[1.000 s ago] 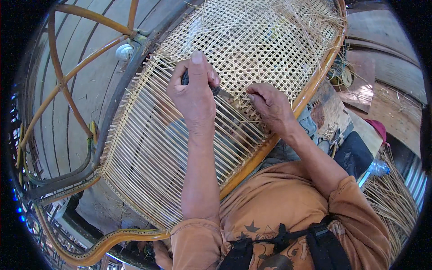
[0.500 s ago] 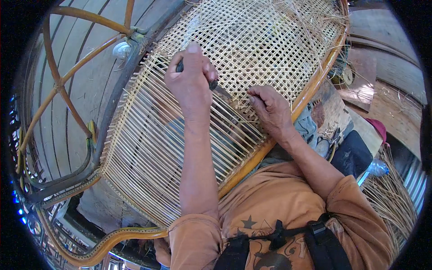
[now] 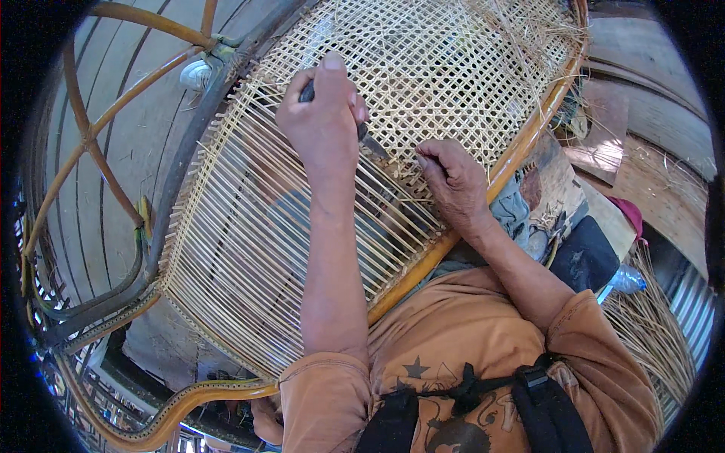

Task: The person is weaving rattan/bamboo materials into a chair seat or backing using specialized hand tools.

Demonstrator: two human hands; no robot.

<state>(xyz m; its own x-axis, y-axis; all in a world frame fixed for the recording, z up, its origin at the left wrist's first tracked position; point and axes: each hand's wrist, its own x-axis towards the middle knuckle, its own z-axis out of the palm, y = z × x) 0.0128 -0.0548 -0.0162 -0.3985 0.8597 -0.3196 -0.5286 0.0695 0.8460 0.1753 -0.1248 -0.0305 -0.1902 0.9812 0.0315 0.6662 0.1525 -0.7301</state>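
My left hand (image 3: pixel 321 113) is closed around the dark handle of a tool with a narrow metal blade (image 3: pixel 374 147). The blade points down and right, at the border between the finished open cane weave (image 3: pixel 423 83) and the bare parallel cane strands (image 3: pixel 249 219). Just right of the blade tip, my right hand (image 3: pixel 459 185) is closed, thumb against curled fingers, over the edge of the weave. Whatever those fingers pinch is too small or hidden to name. A glossy rattan frame (image 3: pixel 521 151) borders the woven panel beneath my right wrist.
Bent rattan poles (image 3: pixel 91 132) stand on the left over wooden planks. Loose strand ends (image 3: pixel 521 34) lie across the upper right of the weave. At right are a dark pad (image 3: pixel 585 255), a clear plastic bottle (image 3: pixel 628 279) and a bundle of cane strips (image 3: pixel 642 325).
My left hand has risen slightly and tilted, so more of the blade shows. My right hand stays at nearly the same spot on the weave's edge. The whole view has shifted a little.
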